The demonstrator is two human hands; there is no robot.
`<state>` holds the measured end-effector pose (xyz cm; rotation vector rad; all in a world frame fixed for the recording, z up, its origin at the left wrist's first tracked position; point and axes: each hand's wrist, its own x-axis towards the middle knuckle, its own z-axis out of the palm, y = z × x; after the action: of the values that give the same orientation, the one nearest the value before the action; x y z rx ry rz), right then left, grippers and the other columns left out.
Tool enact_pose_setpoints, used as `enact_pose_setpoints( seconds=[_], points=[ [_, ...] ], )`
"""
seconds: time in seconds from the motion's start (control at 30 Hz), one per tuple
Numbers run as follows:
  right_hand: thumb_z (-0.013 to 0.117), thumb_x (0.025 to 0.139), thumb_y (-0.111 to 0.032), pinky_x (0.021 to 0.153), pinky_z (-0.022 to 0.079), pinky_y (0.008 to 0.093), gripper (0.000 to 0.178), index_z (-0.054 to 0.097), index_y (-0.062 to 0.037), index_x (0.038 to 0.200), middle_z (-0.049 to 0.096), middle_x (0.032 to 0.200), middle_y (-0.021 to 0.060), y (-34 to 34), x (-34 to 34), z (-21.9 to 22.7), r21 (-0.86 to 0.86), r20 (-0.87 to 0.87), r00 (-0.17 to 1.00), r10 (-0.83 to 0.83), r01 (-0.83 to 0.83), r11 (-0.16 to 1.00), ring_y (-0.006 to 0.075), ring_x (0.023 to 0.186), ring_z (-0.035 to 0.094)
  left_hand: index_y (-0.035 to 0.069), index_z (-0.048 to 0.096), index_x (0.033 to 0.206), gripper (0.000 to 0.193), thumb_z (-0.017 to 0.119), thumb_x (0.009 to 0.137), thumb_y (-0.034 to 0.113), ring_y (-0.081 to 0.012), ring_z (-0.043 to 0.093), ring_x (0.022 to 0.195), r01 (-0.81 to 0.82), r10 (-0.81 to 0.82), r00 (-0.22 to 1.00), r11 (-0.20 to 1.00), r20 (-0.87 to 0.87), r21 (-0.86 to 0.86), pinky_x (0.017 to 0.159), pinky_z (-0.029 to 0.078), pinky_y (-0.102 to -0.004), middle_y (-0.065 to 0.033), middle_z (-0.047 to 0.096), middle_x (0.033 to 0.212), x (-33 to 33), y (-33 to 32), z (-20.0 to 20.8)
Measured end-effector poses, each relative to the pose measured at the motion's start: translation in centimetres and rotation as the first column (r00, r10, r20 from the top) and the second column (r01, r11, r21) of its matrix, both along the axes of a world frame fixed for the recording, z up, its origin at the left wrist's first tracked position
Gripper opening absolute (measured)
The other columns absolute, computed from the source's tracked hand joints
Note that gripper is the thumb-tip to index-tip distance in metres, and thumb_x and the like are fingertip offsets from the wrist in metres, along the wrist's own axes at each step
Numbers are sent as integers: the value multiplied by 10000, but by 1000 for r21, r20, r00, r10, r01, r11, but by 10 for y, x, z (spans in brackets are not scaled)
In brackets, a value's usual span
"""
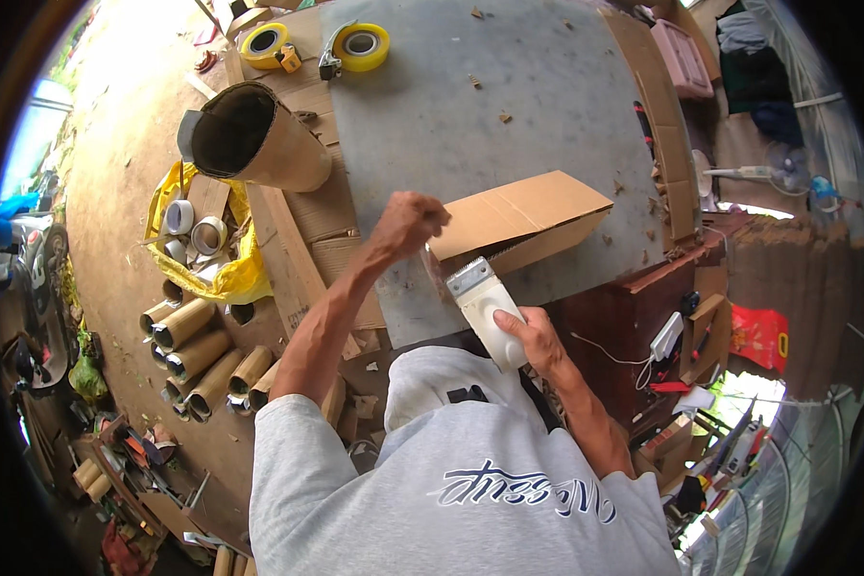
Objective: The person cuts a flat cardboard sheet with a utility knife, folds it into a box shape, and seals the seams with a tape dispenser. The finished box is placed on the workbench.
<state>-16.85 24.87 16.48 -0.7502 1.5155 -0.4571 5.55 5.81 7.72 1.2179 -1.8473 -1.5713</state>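
Observation:
A brown cardboard box [520, 213] lies long side across the grey tabletop, its near side in shadow. My left hand [410, 226] is at the box's left end, fingers curled and closed; what they hold is too small to name. Just below those fingers hangs a thin, pale, shiny strip [435, 273]. In my right hand [533, 338] is a white handheld tool [490, 315] with a toothed metal edge, like a hair clipper. The fingers wrap its body, thumb on top. Its metal end points up and left, close to the box's near left corner.
On the table's far left edge sit two yellow tape rolls [363, 46] [265, 44], one on a dispenser. A wide cardboard tube [259, 144] stands at left. Beyond it are a yellow sack [235, 280] of rolls and several cardboard tubes [202, 353]. Cardboard scraps [505, 118] dot the tabletop.

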Motion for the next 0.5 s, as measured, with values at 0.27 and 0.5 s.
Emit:
enact_pose_setpoints(
  seconds=[0.27, 0.5],
  points=[
    [649, 945, -479, 648, 479, 292, 536, 717, 52, 975, 684, 818, 61, -1, 11, -4, 90, 90, 991, -99, 91, 992, 118, 721, 603, -40, 761, 883, 232, 670, 917, 170, -260, 679, 637, 42, -37, 996, 997, 86, -58, 644, 536, -397, -159, 712, 710, 8, -16, -24],
    [655, 947, -486, 579, 548, 324, 552, 685, 60, 1020, 665, 791, 95, -6, 15, -5, 156, 164, 970, -177, 151, 976, 173, 647, 650, -41, 763, 929, 194, 692, 917, 140, -233, 670, 630, 134, -105, 978, 977, 178, -163, 642, 541, -370, -154, 714, 718, 4, -22, -36]
  ],
)
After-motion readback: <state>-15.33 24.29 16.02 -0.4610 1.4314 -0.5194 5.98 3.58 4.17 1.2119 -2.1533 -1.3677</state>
